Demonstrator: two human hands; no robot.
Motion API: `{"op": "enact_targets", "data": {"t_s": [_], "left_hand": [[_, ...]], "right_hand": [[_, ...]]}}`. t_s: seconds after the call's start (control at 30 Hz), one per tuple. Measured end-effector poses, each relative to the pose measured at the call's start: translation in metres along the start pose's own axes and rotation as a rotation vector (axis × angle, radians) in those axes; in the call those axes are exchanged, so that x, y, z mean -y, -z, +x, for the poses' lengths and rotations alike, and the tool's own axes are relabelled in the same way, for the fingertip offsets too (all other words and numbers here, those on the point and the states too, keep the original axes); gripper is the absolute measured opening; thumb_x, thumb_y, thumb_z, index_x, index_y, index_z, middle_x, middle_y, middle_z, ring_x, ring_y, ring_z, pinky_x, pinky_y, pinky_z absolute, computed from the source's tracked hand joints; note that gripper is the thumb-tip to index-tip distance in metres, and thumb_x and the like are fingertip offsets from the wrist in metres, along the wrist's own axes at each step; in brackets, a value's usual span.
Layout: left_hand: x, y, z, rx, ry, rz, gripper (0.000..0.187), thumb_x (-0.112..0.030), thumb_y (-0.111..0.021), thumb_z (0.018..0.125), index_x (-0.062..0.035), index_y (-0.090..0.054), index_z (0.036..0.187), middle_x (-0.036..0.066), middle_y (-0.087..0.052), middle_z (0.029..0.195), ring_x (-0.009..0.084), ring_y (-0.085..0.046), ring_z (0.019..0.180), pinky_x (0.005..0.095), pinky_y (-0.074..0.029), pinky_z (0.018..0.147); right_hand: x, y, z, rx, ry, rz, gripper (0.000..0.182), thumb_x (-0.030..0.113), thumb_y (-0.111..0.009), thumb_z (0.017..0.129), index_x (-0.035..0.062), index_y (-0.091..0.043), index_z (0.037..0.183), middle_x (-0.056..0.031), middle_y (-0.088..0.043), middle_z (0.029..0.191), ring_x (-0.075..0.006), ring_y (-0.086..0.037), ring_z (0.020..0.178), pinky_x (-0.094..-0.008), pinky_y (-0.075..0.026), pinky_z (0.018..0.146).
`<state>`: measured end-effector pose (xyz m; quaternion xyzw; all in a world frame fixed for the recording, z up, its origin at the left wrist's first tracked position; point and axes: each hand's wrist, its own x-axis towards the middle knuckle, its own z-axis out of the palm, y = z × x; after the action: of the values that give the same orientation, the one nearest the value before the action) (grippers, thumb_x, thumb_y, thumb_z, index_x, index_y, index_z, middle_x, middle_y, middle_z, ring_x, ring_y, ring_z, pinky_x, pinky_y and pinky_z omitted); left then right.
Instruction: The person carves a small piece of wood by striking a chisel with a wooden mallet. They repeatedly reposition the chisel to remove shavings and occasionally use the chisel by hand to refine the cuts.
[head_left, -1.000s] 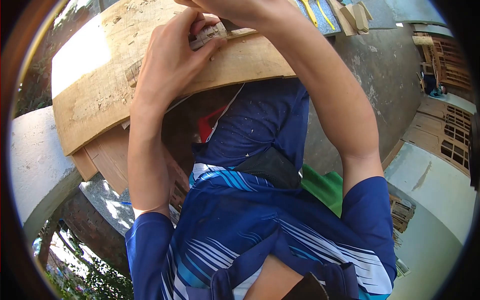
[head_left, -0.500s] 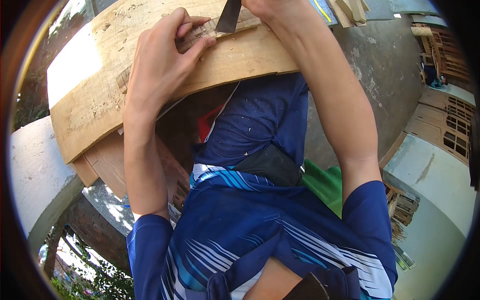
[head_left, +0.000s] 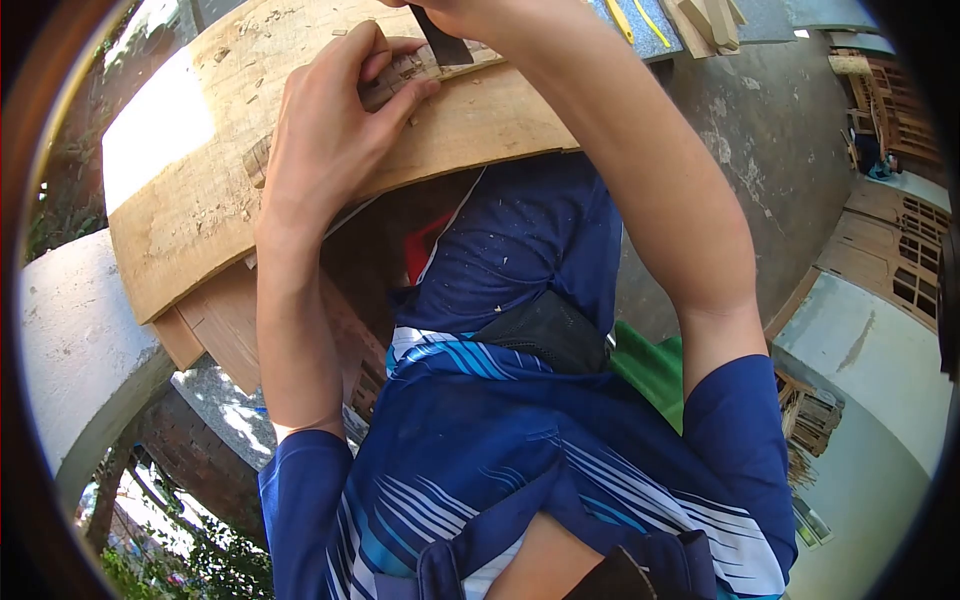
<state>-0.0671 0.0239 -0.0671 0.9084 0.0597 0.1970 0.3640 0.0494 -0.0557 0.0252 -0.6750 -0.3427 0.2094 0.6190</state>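
Observation:
A narrow carved strip of wood (head_left: 402, 76) lies on the broad wooden board (head_left: 470, 120). My left hand (head_left: 335, 115) is closed around its near part, with fingers on the far side and thumb along the near side. At the top edge of the view, my right hand (head_left: 470, 14) grips a chisel; its handle is hidden. The chisel's wide dark blade (head_left: 443, 42) slants down to the strip, just beyond my left fingertips. Small wood chips are scattered over the board.
A yellow tool (head_left: 620, 18) lies on a grey surface at the top right, beside several wood offcuts (head_left: 712, 22). At left stands a white curved wall (head_left: 85, 320). Wooden lattice panels (head_left: 905, 255) line the far right. My lap is under the board's near edge.
My right hand and the chisel have moved left, and the blade now slants the opposite way, nearer my left hand. My left hand keeps its hold on the strip.

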Motion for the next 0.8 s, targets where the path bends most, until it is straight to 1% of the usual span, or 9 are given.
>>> {"op": "enact_targets", "data": {"t_s": [0.07, 0.17, 0.27, 0.37, 0.47, 0.57, 0.63, 0.77, 0.8], "left_hand": [[0.001, -0.001, 0.0, -0.016, -0.033, -0.021, 0.043, -0.015, -0.081, 0.085, 0.0005, -0.041, 0.078, 0.021, -0.072, 0.088, 0.0379, -0.072, 0.098, 0.0438, -0.054, 0.079], [-0.001, 0.0, -0.001, -0.011, -0.033, -0.024, 0.043, -0.014, -0.081, 0.085, 0.0004, -0.041, 0.078, 0.021, -0.073, 0.091, 0.0379, -0.072, 0.098, 0.0433, -0.054, 0.078], [0.005, -0.002, -0.002, -0.029, -0.063, 0.015, 0.037, -0.02, -0.083, 0.086, 0.0021, -0.053, 0.088, 0.015, -0.074, 0.09, 0.0259, -0.068, 0.078, 0.0342, -0.053, 0.076], [0.004, -0.003, -0.002, -0.054, -0.079, 0.022, 0.041, -0.02, -0.083, 0.086, 0.0006, -0.048, 0.085, 0.016, -0.072, 0.088, 0.0274, -0.065, 0.074, 0.0347, -0.053, 0.074], [-0.009, 0.001, -0.002, 0.012, 0.068, 0.169, 0.046, -0.021, -0.083, 0.087, -0.001, -0.041, 0.081, 0.018, -0.07, 0.085, 0.0294, -0.064, 0.074, 0.0354, -0.053, 0.073], [-0.014, 0.001, 0.001, 0.051, 0.121, 0.153, 0.047, -0.019, -0.082, 0.088, -0.0016, -0.038, 0.079, 0.018, -0.068, 0.083, 0.0315, -0.069, 0.08, 0.036, -0.053, 0.073], [-0.009, -0.002, 0.0, 0.013, 0.036, 0.071, 0.046, -0.017, -0.081, 0.088, -0.0015, -0.039, 0.079, 0.018, -0.068, 0.083, 0.032, -0.071, 0.085, 0.0362, -0.053, 0.074], [-0.002, -0.004, 0.002, -0.004, -0.034, -0.045, 0.045, -0.014, -0.081, 0.088, -0.0011, -0.039, 0.079, 0.018, -0.07, 0.085, 0.0307, -0.074, 0.091, 0.0362, -0.053, 0.075], [-0.002, -0.005, 0.001, -0.002, -0.03, -0.03, 0.045, -0.014, -0.081, 0.088, -0.0011, -0.039, 0.079, 0.018, -0.07, 0.085, 0.0299, -0.074, 0.092, 0.0362, -0.054, 0.075]], "right_hand": [[-0.002, -0.002, -0.002, -0.102, 0.024, 0.014, 0.035, 0.029, -0.06, 0.092, -0.0027, -0.063, 0.078, -0.0042, -0.056, 0.063, -0.0142, -0.053, 0.058, -0.0358, -0.041, 0.054], [-0.001, -0.003, -0.006, -0.25, 0.046, 0.03, 0.032, 0.025, -0.06, 0.092, 0.0003, -0.058, 0.072, -0.0022, -0.053, 0.06, -0.0122, -0.05, 0.056, -0.0344, -0.04, 0.053], [-0.004, -0.002, -0.01, -0.373, 0.069, 0.088, 0.031, 0.023, -0.061, 0.093, 0.0018, -0.056, 0.071, -0.0005, -0.051, 0.059, -0.0104, -0.048, 0.055, -0.0332, -0.038, 0.052], [-0.014, -0.002, -0.013, -0.443, 0.163, 0.094, 0.032, 0.024, -0.062, 0.098, 0.0028, -0.057, 0.074, 0.0013, -0.051, 0.06, -0.0087, -0.046, 0.055, -0.0314, -0.036, 0.051], [-0.019, -0.004, -0.018, -0.484, 0.281, 0.112, 0.033, 0.026, -0.062, 0.102, 0.0034, -0.057, 0.077, 0.0031, -0.05, 0.061, -0.0069, -0.045, 0.054, -0.0284, -0.035, 0.051], [-0.021, -0.006, -0.02, -0.468, 0.357, 0.176, 0.033, 0.025, -0.063, 0.103, 0.0047, -0.056, 0.077, 0.0045, -0.049, 0.061, -0.0052, -0.044, 0.053, -0.0265, -0.033, 0.049], [-0.024, -0.003, -0.02, -0.402, 0.339, 0.226, 0.032, 0.025, -0.064, 0.102, 0.0061, -0.056, 0.077, 0.0049, -0.049, 0.061, -0.0047, -0.042, 0.052, -0.0263, -0.032, 0.048], [-0.025, 0.018, -0.018, -0.075, 0.221, 0.286, 0.031, 0.026, -0.065, 0.099, 0.0087, -0.056, 0.075, 0.005, -0.048, 0.06, -0.0051, -0.04, 0.051, -0.0275, -0.03, 0.047], [-0.025, 0.014, -0.015, -0.087, 0.191, 0.25, 0.032, 0.027, -0.065, 0.097, 0.0084, -0.055, 0.073, 0.0049, -0.047, 0.06, -0.0056, -0.04, 0.05, -0.0278, -0.03, 0.048]]}}
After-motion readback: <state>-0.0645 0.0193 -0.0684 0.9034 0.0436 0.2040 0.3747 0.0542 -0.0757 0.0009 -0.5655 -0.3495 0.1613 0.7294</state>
